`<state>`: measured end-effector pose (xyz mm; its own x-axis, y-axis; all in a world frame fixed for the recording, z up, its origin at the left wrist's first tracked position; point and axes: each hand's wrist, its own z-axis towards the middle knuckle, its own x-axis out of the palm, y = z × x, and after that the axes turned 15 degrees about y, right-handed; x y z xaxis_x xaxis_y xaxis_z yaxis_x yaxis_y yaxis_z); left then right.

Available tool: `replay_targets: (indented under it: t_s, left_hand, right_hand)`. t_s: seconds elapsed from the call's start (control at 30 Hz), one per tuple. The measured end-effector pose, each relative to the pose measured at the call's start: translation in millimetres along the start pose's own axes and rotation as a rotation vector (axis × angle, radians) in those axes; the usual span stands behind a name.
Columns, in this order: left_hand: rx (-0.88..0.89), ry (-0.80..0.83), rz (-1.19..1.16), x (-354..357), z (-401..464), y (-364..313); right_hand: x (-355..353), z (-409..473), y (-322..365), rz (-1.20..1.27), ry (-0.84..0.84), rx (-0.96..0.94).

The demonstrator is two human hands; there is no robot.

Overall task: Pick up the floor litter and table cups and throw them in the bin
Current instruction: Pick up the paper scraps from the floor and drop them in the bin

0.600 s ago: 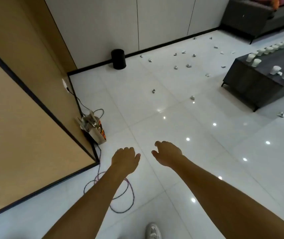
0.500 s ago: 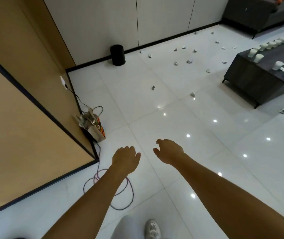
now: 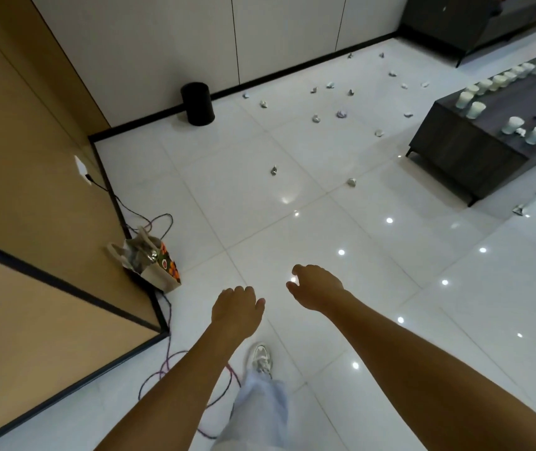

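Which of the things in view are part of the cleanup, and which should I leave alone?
Part of the job:
crumpled paper litter scattered on the floor
white cups on the dark table
black bin by the wall

Leave alone:
gift bag by the wooden panel
purple cable
sofa

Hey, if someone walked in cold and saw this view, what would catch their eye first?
Probably the two bare arms reaching forward, left hand and right hand both empty above the glossy white floor. Next, the crumpled paper litter scattered ahead near the wall, with a black bin standing against the baseboard to its left. At far right, a dark low table carries rows of pale cups.
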<state>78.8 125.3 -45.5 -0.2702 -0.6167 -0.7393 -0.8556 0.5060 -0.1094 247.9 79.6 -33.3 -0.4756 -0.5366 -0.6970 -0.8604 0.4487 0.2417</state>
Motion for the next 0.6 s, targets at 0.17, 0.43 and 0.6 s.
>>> replay_targets:
  t_s: [0.17,0.43,0.6]
  left_hand:
    - [0.017,0.011,0.009,-63.5,58.8,20.6]
    - [0.011,0.011,-0.027,-146.0,139.4,45.1]
    - [-0.001,0.047,-0.044,-188.1,195.3,52.2]
  right_hand:
    - [-62.4,56.9,19.1,-0.001,-0.013,0.029]
    - [-132.3,136.6,30.8,0.025,0.002,0.045]
    - [-170.0,195.0,28.2,0.013,0.025,0.022]
